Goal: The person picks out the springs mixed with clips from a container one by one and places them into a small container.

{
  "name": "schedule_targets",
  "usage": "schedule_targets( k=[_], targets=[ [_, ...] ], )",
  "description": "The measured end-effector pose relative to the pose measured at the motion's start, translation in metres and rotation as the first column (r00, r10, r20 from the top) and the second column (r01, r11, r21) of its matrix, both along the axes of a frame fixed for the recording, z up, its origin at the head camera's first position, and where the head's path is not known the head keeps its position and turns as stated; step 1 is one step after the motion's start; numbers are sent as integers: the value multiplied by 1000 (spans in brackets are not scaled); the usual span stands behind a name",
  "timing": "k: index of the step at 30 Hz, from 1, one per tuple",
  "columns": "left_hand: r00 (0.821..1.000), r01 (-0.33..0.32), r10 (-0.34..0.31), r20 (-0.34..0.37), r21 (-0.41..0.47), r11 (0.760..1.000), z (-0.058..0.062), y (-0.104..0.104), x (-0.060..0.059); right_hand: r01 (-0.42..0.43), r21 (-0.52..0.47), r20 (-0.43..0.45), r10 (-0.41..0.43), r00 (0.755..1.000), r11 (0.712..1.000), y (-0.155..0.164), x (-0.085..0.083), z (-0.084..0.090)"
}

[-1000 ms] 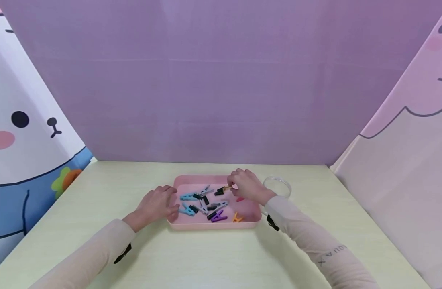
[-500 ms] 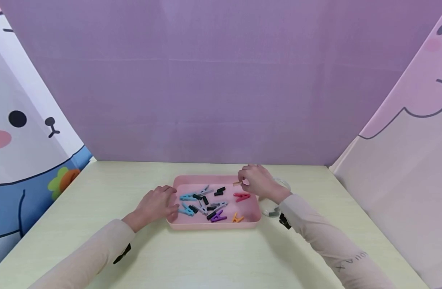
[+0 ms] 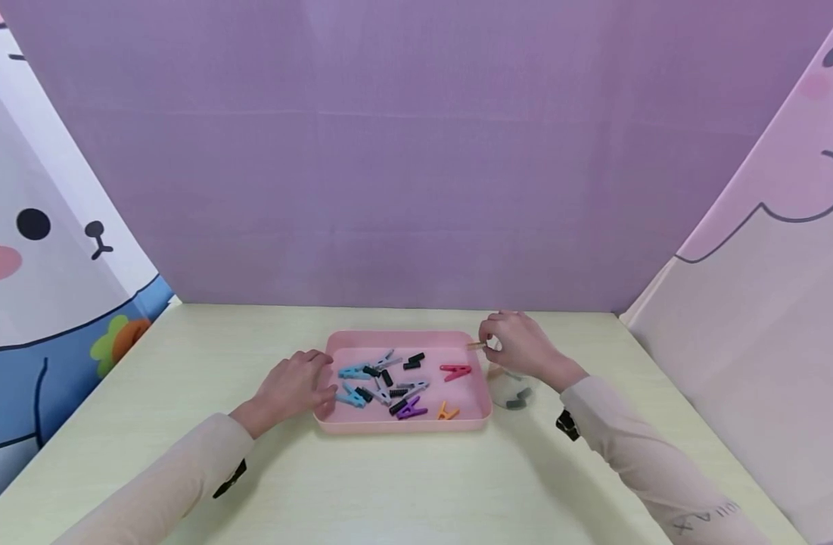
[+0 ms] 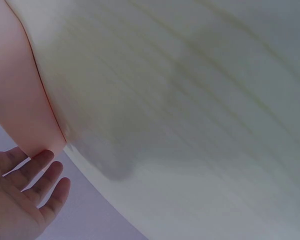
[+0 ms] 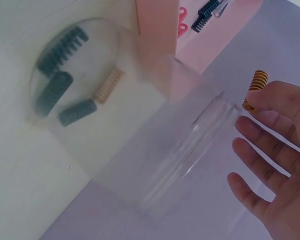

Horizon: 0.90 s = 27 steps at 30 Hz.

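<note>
My right hand (image 3: 521, 344) pinches a yellow coil spring (image 5: 256, 87) between thumb and index finger, the other fingers spread. It is over the mouth of a clear jar (image 5: 135, 135), where several springs, dark ones and a tan one (image 5: 109, 86), lie on the bottom. The pink tray (image 3: 402, 427) stands just left of the jar. Black springs (image 3: 388, 378) and clips are scattered in it. At the tray's left wall, my left hand (image 3: 293, 384) rests with loosely bent fingers touching the edge; the thumb is hidden in the left wrist view.
Inside the tray lie a red clip (image 3: 455, 372), an orange clip (image 3: 448, 411), a purple clip (image 3: 411, 409), blue clips (image 3: 353, 372) and grey ones. A purple curtain (image 3: 402, 166) hangs behind the pale table (image 3: 375, 492).
My right hand has lifted the yellow spring from beside the black springs and carried it right, out past the tray's edge to the jar. The left hand has stayed in place.
</note>
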<state>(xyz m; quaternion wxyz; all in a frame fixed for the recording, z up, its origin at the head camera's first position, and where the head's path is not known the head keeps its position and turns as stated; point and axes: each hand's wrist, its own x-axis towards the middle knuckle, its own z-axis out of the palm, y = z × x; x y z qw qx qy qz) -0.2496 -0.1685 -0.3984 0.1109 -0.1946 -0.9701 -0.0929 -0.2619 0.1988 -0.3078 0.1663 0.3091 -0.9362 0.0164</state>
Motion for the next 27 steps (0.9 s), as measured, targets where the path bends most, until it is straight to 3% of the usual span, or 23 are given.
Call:
schedule_targets(
  k=[14,27],
  targets=[
    [1000,0,0,4,2,1000,2,1,1,-1,-52,-80,-3,997,999,34,3,2],
    [1000,8,-8,-12,4,1000,1,2,1,48,-72,-67,-52,996,996,51,4,-9]
  ],
)
